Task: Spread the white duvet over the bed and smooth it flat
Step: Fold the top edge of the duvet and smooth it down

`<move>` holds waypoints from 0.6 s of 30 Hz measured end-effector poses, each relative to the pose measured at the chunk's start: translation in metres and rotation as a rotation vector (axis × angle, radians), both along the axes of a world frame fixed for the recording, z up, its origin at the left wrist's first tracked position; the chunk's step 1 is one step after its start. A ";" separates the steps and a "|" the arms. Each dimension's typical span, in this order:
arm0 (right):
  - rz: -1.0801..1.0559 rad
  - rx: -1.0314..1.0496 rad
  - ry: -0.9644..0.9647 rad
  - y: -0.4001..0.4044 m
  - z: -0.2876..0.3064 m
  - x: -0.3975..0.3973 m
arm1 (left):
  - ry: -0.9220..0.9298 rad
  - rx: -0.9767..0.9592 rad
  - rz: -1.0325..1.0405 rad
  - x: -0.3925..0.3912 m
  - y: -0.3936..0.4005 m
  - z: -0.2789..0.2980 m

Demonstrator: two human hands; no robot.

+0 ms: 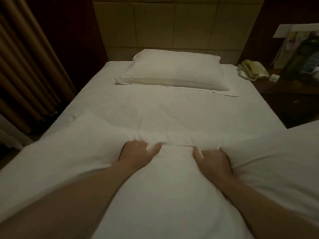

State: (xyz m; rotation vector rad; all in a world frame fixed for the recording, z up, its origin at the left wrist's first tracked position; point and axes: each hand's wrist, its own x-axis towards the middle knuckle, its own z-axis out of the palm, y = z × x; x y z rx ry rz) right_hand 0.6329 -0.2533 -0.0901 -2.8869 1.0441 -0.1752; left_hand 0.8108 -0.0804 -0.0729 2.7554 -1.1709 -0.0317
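Observation:
The white duvet (164, 187) lies bunched across the near half of the bed (172, 104), its far edge folded into a ridge. My left hand (138, 155) is closed on that ridge just left of centre, fingers curled into the cloth. About a hand's width to the right, my right hand (213, 161) grips the same fold. Both forearms reach in from the bottom of the view. Beyond the ridge the white sheet is bare up to a white pillow (174, 69) at the headboard.
A padded beige headboard (172, 26) stands behind the pillow. Brown curtains (25, 66) hang at the left. At the right, a dark nightstand (284, 87) carries a telephone (253, 70) and a stand of brochures (302, 49).

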 end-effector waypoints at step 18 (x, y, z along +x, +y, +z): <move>0.006 0.140 -0.273 -0.060 -0.114 0.082 | 0.131 -0.214 0.071 0.063 -0.068 -0.110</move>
